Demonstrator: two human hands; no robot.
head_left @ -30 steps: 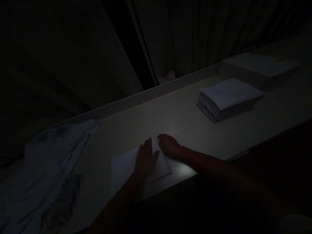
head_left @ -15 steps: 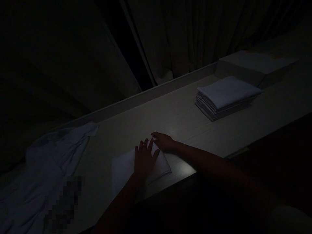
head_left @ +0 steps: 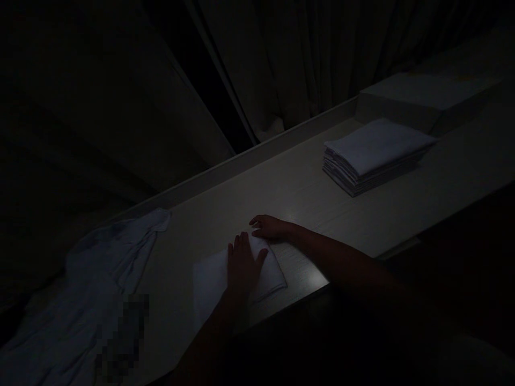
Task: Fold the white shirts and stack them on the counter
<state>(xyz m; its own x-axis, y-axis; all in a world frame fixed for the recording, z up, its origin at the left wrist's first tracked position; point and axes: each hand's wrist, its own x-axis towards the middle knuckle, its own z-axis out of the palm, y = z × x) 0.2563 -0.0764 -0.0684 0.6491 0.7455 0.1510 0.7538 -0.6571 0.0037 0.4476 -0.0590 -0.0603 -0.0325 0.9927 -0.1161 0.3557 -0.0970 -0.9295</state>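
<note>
A folded white cloth (head_left: 211,273) lies on the pale tabletop near its front edge. Flat on top of it rests my left hand (head_left: 243,265), fingers stretched out and the thumb apart. My right hand (head_left: 271,228) is at the cloth's far right corner, its fingers slightly curled and apart, and nothing shows between them. Whether the right fingertips touch the cloth is hard to make out in the dim light.
Farther right stands a neat stack of folded white cloths (head_left: 378,150). Behind it is a pale box-like block (head_left: 422,96). Loose, crumpled white cloth (head_left: 108,262) lies at the left, partly covered by a pixelated patch. Curtains (head_left: 314,59) hang behind the table's raised back edge (head_left: 257,153).
My left fingers have drawn closer together and slid slightly back from the cloth's far corner. The right fingers have opened a little off that corner. The view has shifted slightly.
</note>
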